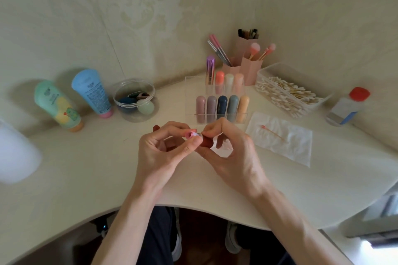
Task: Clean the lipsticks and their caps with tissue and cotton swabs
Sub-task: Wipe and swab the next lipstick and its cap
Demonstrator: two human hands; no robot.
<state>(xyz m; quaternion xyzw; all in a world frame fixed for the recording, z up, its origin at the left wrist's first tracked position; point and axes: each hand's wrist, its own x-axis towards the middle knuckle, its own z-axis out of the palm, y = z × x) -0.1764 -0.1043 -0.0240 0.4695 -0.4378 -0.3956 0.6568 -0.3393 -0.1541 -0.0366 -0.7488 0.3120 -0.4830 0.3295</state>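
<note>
My left hand (163, 150) pinches a pink-stained wad (190, 135), likely tissue, against the red lipstick (206, 144) gripped in my right hand (232, 157). Pressing too hard could snap it.

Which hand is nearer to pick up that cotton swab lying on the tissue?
Probably the right hand. The cotton swab lies on the tissue on that side, close by. The left hand would have to cross over the red lipstick.
</note>
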